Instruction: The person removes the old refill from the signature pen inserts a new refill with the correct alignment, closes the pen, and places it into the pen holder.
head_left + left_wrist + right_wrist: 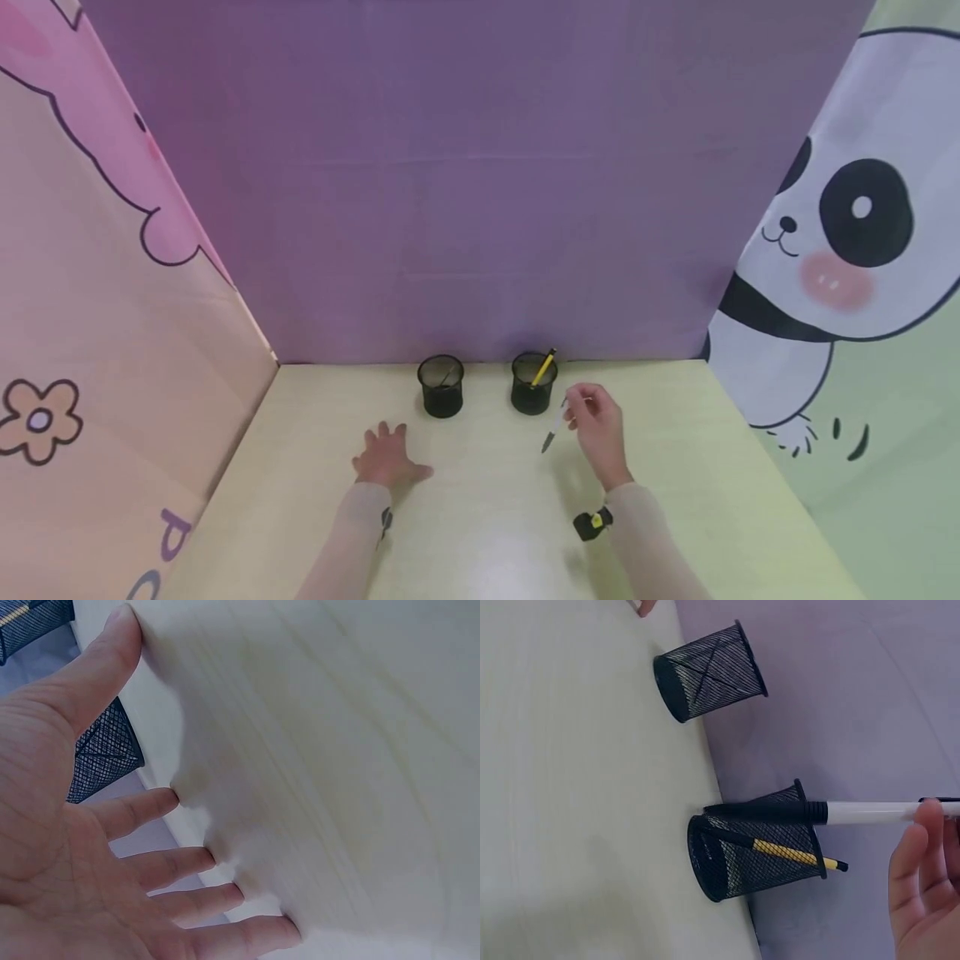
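Observation:
My right hand (602, 432) pinches a white marker (874, 813) with a black cap between thumb and fingers, near its upper end. In the head view the marker slants down to the left, just in front of the right black mesh pen cup (530, 400). That cup holds a yellow-and-black pen (784, 851) leaning against its wall. My left hand (387, 458) is spread with its fingertips at the tabletop (315, 765), in front of the left mesh pen cup (442, 402). A thin dark line shows inside this left cup.
Both cups stand at the back of the pale table (480, 500), close to a purple backdrop (480, 208). Printed panels flank the table: a pink one with a flower (39, 421) on the left, and a panda (862, 225) on the right.

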Motion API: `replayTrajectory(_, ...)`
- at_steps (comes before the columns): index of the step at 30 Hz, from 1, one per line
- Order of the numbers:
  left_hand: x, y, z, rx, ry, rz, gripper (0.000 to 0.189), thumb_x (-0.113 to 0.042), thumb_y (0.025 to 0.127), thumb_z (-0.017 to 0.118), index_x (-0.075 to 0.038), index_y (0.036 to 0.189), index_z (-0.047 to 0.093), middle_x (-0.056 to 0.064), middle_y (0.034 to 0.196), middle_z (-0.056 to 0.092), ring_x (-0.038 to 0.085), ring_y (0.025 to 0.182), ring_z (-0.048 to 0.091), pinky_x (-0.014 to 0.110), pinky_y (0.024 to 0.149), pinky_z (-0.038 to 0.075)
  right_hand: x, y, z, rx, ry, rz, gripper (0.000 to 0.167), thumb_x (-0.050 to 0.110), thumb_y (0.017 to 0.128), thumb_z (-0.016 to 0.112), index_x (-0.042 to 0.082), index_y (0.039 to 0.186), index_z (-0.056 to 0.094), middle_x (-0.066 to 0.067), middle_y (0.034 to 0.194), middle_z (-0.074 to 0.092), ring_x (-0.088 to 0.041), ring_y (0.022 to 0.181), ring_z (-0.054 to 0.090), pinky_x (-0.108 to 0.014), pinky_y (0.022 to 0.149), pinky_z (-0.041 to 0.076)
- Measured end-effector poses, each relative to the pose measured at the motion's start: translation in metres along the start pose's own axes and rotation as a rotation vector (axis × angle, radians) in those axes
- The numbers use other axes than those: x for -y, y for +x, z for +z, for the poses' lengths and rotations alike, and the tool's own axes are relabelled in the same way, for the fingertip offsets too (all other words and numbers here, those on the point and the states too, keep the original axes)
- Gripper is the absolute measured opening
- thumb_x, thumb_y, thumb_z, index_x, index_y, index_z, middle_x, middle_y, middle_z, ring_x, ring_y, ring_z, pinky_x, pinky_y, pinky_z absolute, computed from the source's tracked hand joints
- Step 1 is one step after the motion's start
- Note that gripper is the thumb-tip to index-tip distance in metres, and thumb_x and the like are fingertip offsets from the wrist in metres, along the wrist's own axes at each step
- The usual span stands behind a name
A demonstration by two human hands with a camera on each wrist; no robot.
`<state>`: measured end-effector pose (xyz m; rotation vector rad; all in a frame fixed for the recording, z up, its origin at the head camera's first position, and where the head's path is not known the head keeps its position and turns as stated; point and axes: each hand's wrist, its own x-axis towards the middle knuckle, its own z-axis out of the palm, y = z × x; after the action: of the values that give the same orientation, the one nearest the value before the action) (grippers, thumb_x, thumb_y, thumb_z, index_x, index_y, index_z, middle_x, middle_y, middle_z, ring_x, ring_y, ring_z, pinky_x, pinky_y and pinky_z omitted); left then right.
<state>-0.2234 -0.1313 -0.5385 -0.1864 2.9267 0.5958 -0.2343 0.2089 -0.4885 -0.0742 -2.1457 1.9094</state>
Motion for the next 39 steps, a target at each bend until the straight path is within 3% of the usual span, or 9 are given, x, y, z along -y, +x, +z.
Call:
replayTrajectory(11,0.001,0.002,0.005,-0.035,0.021,0.053,0.091,-0.052,0.076,0.085,-0.004,0.145,0.052,0.031,0.152,0.042,0.053,0.137,0.040,0.081,0.097,0.038,0.000,-0.003,0.022,0.196,-0.084,-0.064,0.021,0.022,0.100,0.067,0.002,0.108,0.068,-0.018,0.092,0.070,-0.012,0.067,0.063,-0.024,0.060,0.052)
replayTrajectory(14,-0.004,0.004,0.014,-0.075,-0.010,0.129,0.077,-0.047,0.080,0.082,-0.003,0.138,0.058,0.025,0.140,0.056,0.047,0.128,0.051,0.073,0.095,0.045,0.003,-0.004,0.027,0.218,-0.109,-0.075,0.019,0.021,0.100,0.068,0.005,0.108,0.069,-0.016,0.091,0.070,-0.013,0.069,0.063,-0.024,0.061,0.052)
replayTrajectory(17,-0.021,0.001,0.019,-0.122,-0.151,0.274,0.056,-0.040,0.087,0.079,-0.004,0.128,0.066,0.016,0.123,0.068,0.035,0.112,0.063,0.056,0.092,0.053,0.006,-0.005,0.034,0.255,-0.154,-0.107,0.015,0.021,0.099,0.068,0.008,0.108,0.070,-0.012,0.090,0.070,-0.014,0.070,0.063,-0.025,0.062,0.052)
replayTrajectory(20,-0.046,-0.008,0.014,-0.141,-0.351,0.420,0.041,-0.039,0.091,0.076,-0.009,0.119,0.070,0.008,0.111,0.071,0.024,0.098,0.066,0.039,0.085,0.054,0.009,-0.007,0.042,0.334,-0.215,-0.174,0.014,0.022,0.099,0.068,0.011,0.107,0.071,-0.006,0.089,0.070,-0.013,0.071,0.063,-0.025,0.063,0.052)
replayTrajectory(22,-0.062,-0.014,0.008,-0.137,-0.468,0.485,0.037,-0.039,0.093,0.075,-0.011,0.116,0.072,0.007,0.108,0.071,0.020,0.093,0.064,0.032,0.080,0.053,0.010,-0.008,0.047,0.401,-0.260,-0.228,0.011,0.023,0.099,0.068,0.014,0.106,0.071,-0.002,0.089,0.070,-0.012,0.070,0.063,-0.026,0.063,0.053)
replayTrajectory(26,-0.081,-0.022,-0.001,-0.125,-0.546,0.549,0.028,-0.037,0.092,0.077,-0.014,0.108,0.074,0.003,0.098,0.072,0.012,0.081,0.061,0.023,0.071,0.051,0.013,-0.011,0.056,0.509,-0.305,-0.303,0.007,0.024,0.099,0.068,0.018,0.102,0.072,0.004,0.091,0.071,-0.009,0.073,0.062,-0.026,0.067,0.054)
replayTrajectory(33,-0.089,-0.027,0.001,-0.101,-0.634,0.547,0.012,-0.027,0.092,0.077,-0.016,0.098,0.076,-0.005,0.087,0.075,0.010,0.075,0.064,0.022,0.066,0.054,0.019,-0.019,0.064,0.539,-0.320,-0.383,0.015,0.030,0.098,0.070,0.016,0.098,0.072,0.006,0.096,0.069,-0.007,0.081,0.062,-0.025,0.072,0.055)
replayTrajectory(36,-0.089,-0.028,0.003,-0.097,-0.674,0.543,0.010,-0.025,0.094,0.075,-0.016,0.099,0.076,-0.004,0.086,0.074,0.011,0.071,0.065,0.023,0.063,0.054,0.018,-0.021,0.066,0.541,-0.300,-0.380,0.011,0.028,0.097,0.071,0.017,0.098,0.073,0.007,0.096,0.068,-0.007,0.082,0.062,-0.025,0.073,0.055)
replayTrajectory(39,-0.087,-0.031,0.004,-0.097,-0.765,0.497,0.011,-0.026,0.096,0.073,-0.016,0.098,0.074,0.002,0.087,0.075,0.012,0.070,0.068,0.024,0.061,0.055,0.013,-0.023,0.066,0.519,-0.280,-0.363,0.013,0.026,0.098,0.070,0.016,0.106,0.073,0.004,0.100,0.068,-0.011,0.088,0.063,-0.028,0.079,0.055)
